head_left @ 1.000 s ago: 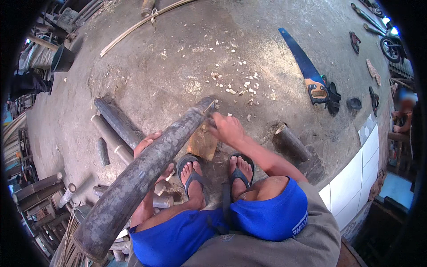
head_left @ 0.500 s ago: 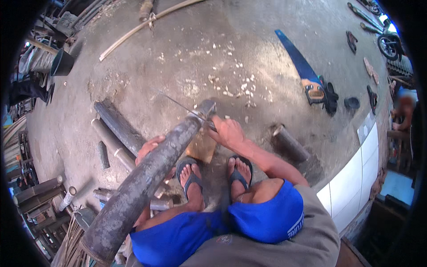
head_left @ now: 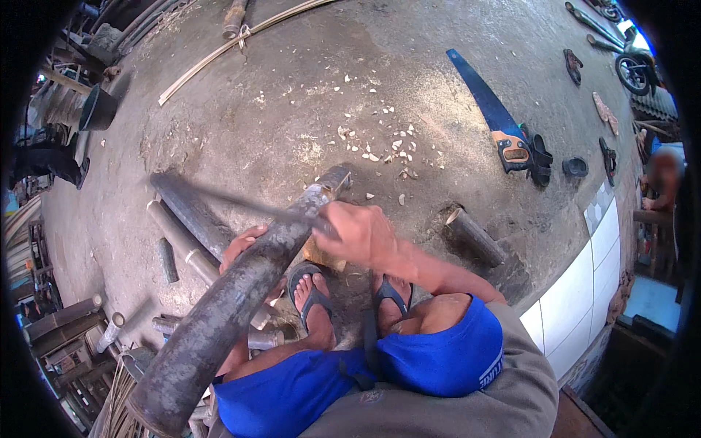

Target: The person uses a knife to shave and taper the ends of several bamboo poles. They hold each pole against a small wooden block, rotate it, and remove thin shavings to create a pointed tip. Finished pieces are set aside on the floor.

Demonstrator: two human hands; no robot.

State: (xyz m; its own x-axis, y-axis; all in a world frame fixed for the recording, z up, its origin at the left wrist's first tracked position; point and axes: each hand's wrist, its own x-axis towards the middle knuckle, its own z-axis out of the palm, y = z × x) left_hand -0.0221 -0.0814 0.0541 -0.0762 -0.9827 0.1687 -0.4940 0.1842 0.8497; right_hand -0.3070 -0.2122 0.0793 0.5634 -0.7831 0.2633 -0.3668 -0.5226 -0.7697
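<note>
A thick, dark, mottled bamboo pole (head_left: 226, 306) slants from my lap up toward the middle of the floor. My left hand (head_left: 243, 244) is wrapped round its left side, the palm hidden beneath it. In my right hand (head_left: 359, 232) is the handle of a machete, gripped with closed fingers. Its long thin blade (head_left: 241, 201), smeared by motion, reaches left across the pole. Near the pole's far end a pale patch of scraped surface (head_left: 320, 191) shows. Partly hidden under the pole is a wooden block (head_left: 323, 255), beside my sandalled feet.
Several bamboo lengths (head_left: 186, 237) lie on the left. A short bamboo piece (head_left: 475, 237) rests at the right. Farther off are a handsaw (head_left: 491, 102), sandals (head_left: 540, 160) and scattered wood chips (head_left: 380, 146). White tiles (head_left: 569, 314) edge the right side, where another person (head_left: 663, 186) sits.
My right hand has moved up and back along the pole, toward me, and the machete blade has swung from near the far end to across the pole nearer my left hand.
</note>
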